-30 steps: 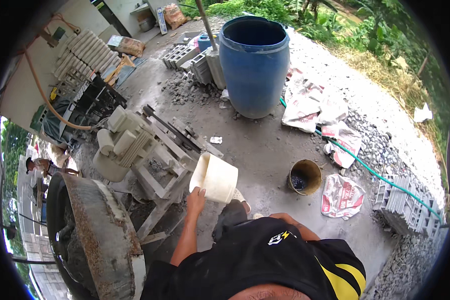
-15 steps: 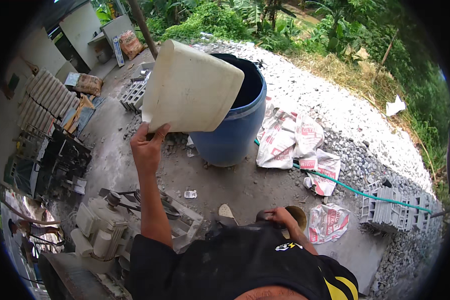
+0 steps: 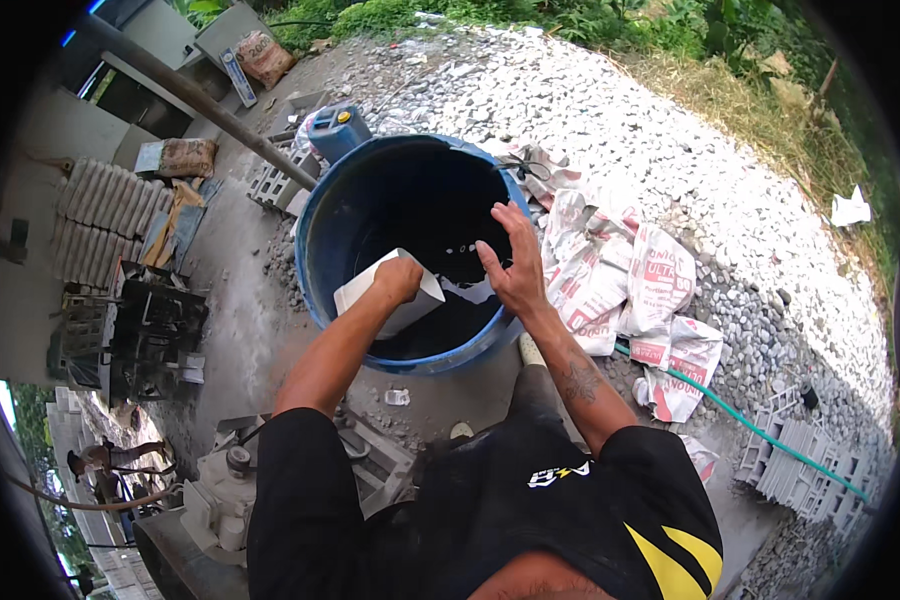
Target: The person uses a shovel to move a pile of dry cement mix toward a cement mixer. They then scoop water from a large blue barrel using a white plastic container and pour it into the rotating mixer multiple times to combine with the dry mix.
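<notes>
A large blue plastic drum [image 3: 308, 262] stands in front of me, its top open. Inside its mouth, toward the near left, is a cream-white plastic container [image 3: 358, 292]. My left hand [image 3: 400, 280] is closed on the container's upper part; the container's lower end fades into the dark interior. Bright reflections down in the drum look like liquid. Over the drum's right side is my right hand [image 3: 516, 268], fingers spread and holding nothing. Whether its wrist rests on the rim I cannot tell.
A blue jerrycan [image 3: 338, 132] stands behind the drum. Printed sacks [image 3: 655, 290] lie to the right beside gravel [image 3: 670, 140], with a green hose [image 3: 740, 418] and hollow blocks [image 3: 805, 460]. At lower left is a machine [image 3: 225, 495]; a person [image 3: 120, 457] shows beyond it.
My left hand has brought the container down from above into the drum. My right hand has left a round vessel near my lap and come up to the drum, opening. The drum now appears closer.
</notes>
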The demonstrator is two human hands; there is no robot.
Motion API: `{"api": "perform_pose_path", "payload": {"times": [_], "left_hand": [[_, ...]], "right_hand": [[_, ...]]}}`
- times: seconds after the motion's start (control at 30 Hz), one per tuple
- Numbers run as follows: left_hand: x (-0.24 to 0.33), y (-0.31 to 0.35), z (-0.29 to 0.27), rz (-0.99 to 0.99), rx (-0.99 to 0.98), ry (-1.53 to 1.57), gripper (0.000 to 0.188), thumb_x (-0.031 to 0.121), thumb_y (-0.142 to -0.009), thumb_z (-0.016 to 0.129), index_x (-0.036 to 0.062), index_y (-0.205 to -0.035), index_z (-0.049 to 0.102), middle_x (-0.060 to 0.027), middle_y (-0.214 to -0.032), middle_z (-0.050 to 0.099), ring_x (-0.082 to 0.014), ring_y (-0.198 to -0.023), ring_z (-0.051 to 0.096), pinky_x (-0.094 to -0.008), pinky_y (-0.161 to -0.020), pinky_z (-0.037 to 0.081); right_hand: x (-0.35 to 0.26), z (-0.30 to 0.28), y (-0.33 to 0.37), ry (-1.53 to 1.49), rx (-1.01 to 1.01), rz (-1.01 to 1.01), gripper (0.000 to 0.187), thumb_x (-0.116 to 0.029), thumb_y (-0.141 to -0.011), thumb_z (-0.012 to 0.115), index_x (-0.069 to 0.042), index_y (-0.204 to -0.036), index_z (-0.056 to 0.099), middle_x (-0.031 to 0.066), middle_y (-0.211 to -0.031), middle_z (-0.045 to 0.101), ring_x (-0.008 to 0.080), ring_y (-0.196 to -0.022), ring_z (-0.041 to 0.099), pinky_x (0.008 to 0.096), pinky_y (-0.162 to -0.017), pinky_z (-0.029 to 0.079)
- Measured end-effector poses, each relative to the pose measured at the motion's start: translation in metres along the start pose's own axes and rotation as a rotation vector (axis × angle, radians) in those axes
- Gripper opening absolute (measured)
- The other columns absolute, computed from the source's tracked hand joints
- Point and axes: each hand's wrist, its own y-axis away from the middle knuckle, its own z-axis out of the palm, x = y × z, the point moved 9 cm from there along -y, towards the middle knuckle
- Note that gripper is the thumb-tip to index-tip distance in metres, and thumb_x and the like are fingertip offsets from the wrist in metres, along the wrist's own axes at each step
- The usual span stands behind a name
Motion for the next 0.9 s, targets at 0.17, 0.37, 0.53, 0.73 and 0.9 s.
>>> {"api": "perform_pose_path", "payload": {"times": [0.17,0.37,0.53,0.73,0.9], "left_hand": [[0.036,-0.038,0.097,-0.015,-0.259,0.035,0.016,0.023,-0.08,0.063,0.014,-0.089,0.073,-0.0093,-0.089,0.07,-0.0282,-0.087,0.069,-0.0411,-0.071,0.057],[0.078,-0.082,0.053,0.03,-0.04,0.343,0.017,0.024,-0.081,0.059,0.0103,-0.083,0.069,-0.0138,-0.085,0.068,-0.0325,-0.076,0.068,-0.0448,-0.064,0.056],[0.04,-0.05,-0.02,-0.099,0.331,0.585,0.012,0.014,-0.076,0.06,0.0027,-0.078,0.065,-0.0196,-0.08,0.063,-0.0403,-0.077,0.063,-0.0455,-0.069,0.053],[0.019,0.071,-0.107,-0.188,0.664,0.773,0.023,0.012,-0.073,0.071,0.0014,-0.067,0.051,-0.0136,-0.075,0.055,-0.036,-0.075,0.057,-0.0449,-0.066,0.046],[0.019,0.194,-0.196,-0.293,1.039,0.733,0.023,0.012,-0.069,0.074,0.0021,-0.065,0.053,-0.0116,-0.072,0.055,-0.0341,-0.072,0.058,-0.0436,-0.064,0.047]], "right_hand": [[0.011,0.01,-0.009,-0.039,-0.144,0.083,0.035,-0.004,-0.083,0.06,-0.011,-0.117,0.056,0.0072,-0.124,0.056,0.0288,-0.125,0.046,0.0512,-0.108,0.024],[0.025,0.006,-0.017,-0.187,-0.143,0.072,0.032,0.001,-0.08,0.061,-0.013,-0.109,0.057,0.006,-0.116,0.058,0.0293,-0.119,0.05,0.0531,-0.109,0.021],[0.027,0.01,-0.02,-0.222,-0.171,0.015,0.035,-0.001,-0.079,0.062,-0.009,-0.112,0.05,0.0091,-0.117,0.056,0.0312,-0.119,0.049,0.0546,-0.109,0.018],[0.021,0.015,-0.001,-0.372,-0.211,0.012,0.044,-0.005,-0.084,0.058,-0.004,-0.124,0.04,0.016,-0.128,0.048,0.0332,-0.127,0.04,0.054,-0.11,0.017],[0.009,-0.013,-0.012,-0.367,-0.189,-0.006,0.049,-0.023,-0.093,0.053,0.002,-0.132,0.037,0.0189,-0.133,0.042,0.0315,-0.128,0.036,0.045,-0.11,0.024]]}}
